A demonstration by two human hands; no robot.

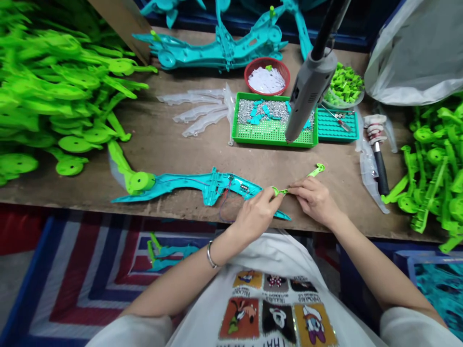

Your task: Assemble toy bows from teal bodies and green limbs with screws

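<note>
A long turquoise plastic bow-shaped half shell lies along the table's front edge, with thin wires and small parts inside its right half. At its left end sits a green plastic arm piece with a round hub. My left hand is closed over the shell's right end, its fingers pinching the near part of another green arm piece. My right hand is closed too, its fingertips on the same piece, which sticks out beyond them. My fingers partly hide where the piece meets the shell.
Green pieces are heaped at left and right. A grey electric screwdriver hangs over a green tray of screws. Behind are a red basket, turquoise shells and clear strips. A black-handled hammer lies right.
</note>
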